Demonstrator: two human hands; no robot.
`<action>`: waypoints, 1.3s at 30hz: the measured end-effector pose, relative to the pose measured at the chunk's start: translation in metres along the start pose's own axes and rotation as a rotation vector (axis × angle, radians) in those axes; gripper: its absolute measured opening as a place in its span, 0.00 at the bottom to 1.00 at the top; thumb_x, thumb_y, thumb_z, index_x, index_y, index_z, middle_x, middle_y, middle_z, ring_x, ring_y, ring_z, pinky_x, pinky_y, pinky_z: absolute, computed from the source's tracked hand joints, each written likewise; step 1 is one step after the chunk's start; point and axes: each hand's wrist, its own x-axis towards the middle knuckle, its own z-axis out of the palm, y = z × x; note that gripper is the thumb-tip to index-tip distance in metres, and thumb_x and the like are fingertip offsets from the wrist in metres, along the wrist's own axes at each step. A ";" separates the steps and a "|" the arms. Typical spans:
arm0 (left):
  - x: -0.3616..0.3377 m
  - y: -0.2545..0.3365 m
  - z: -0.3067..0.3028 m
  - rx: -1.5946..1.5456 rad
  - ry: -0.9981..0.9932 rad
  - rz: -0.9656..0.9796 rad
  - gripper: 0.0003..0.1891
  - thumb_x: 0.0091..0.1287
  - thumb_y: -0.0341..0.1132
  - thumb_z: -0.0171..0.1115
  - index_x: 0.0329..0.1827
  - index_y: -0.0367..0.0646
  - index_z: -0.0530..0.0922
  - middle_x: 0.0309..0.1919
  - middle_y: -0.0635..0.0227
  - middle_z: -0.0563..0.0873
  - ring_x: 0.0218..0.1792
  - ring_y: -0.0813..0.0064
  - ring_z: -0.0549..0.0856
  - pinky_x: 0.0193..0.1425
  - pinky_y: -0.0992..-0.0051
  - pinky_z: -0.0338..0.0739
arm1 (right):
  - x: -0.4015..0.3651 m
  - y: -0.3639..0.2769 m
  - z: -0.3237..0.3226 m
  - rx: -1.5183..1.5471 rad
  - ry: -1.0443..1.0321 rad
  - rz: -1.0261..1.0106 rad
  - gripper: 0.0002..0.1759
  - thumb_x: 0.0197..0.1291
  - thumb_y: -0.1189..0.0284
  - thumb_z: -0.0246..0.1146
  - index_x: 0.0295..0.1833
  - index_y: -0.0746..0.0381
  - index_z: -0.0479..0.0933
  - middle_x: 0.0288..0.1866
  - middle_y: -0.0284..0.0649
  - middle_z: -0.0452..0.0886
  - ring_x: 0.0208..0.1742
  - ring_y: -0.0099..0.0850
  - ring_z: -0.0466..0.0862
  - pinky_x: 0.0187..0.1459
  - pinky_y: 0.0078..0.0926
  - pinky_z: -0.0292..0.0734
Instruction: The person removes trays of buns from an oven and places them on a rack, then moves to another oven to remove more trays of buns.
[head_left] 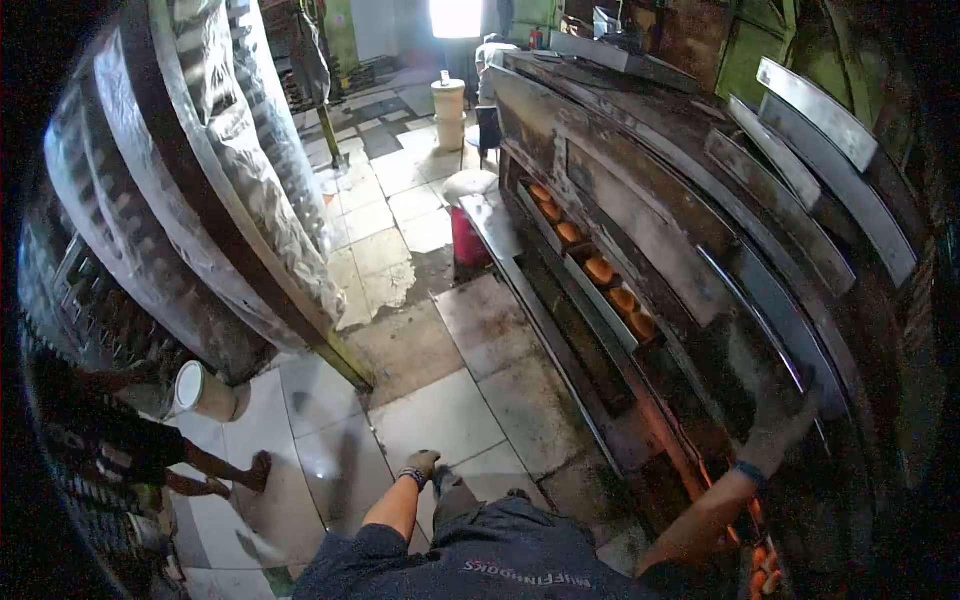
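My right hand (790, 415), in a light glove and smeared by motion, is at the lower end of a shiny metal bar (755, 315) along the oven front. Its fingers appear closed around the bar. Low by my leg hangs my left hand (424, 462), also gloved, with a bracelet at the wrist; its fingers are turned from view. Between the bar and the floor lies the long oven (625, 190), with a row of browned bread loaves (599, 269) in pans inside its opening. An orange glow (690, 470) shows near my right forearm.
Metal trays (840, 150) rest atop the oven. Left stands a tall rack draped in plastic (170, 190). Beside a white bucket (205, 390) a person's legs (215, 468) show. A red bin (468, 238), stacked pails (449, 115) and another person (490, 60) are farther back.
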 end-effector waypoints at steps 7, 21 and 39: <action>0.007 -0.087 -0.051 -0.013 0.107 0.084 0.21 0.59 0.32 0.59 0.58 0.44 0.74 0.41 0.56 0.84 0.39 0.65 0.85 0.38 0.64 0.81 | -0.029 0.010 0.053 0.620 0.188 0.214 0.21 0.62 0.65 0.57 0.55 0.69 0.74 0.59 0.53 0.73 0.59 0.48 0.73 0.62 0.51 0.68; 0.097 -0.220 -0.301 0.539 0.049 -0.052 0.25 0.47 0.34 0.70 0.51 0.43 0.78 0.51 0.57 0.81 0.53 0.57 0.80 0.53 0.63 0.76 | -0.172 0.135 -0.093 -0.078 0.501 0.299 0.27 0.62 0.58 0.56 0.60 0.66 0.72 0.63 0.54 0.70 0.62 0.47 0.71 0.63 0.47 0.65; -0.118 -0.318 -0.159 0.080 -0.166 -0.213 0.22 0.57 0.37 0.63 0.57 0.48 0.75 0.45 0.56 0.83 0.48 0.56 0.82 0.52 0.62 0.76 | -0.248 0.218 -0.119 -0.533 0.468 0.443 0.28 0.59 0.55 0.58 0.58 0.64 0.73 0.58 0.52 0.75 0.58 0.46 0.75 0.60 0.40 0.69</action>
